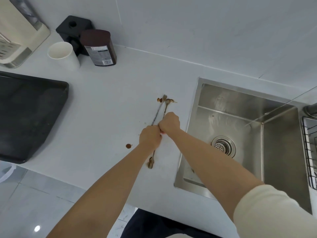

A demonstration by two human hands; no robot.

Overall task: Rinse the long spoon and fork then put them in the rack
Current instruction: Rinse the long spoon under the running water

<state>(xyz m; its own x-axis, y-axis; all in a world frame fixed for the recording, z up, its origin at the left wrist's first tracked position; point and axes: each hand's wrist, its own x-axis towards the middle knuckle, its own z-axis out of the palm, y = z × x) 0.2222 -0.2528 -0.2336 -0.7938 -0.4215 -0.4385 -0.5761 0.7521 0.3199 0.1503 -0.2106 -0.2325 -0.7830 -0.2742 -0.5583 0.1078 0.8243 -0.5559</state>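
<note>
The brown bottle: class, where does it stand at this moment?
In the head view the brown bottle stands at the counter's back left, by the wall, between a white cup on its left and a black holder behind it.

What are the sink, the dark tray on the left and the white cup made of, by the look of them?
The sink looks like brushed stainless steel: grey, with soft streaky reflections. The tray seems dark coated metal or plastic, matte black with a rolled rim; I cannot tell which. The cup looks like matte white plastic or ceramic, smooth and without shine.
</note>
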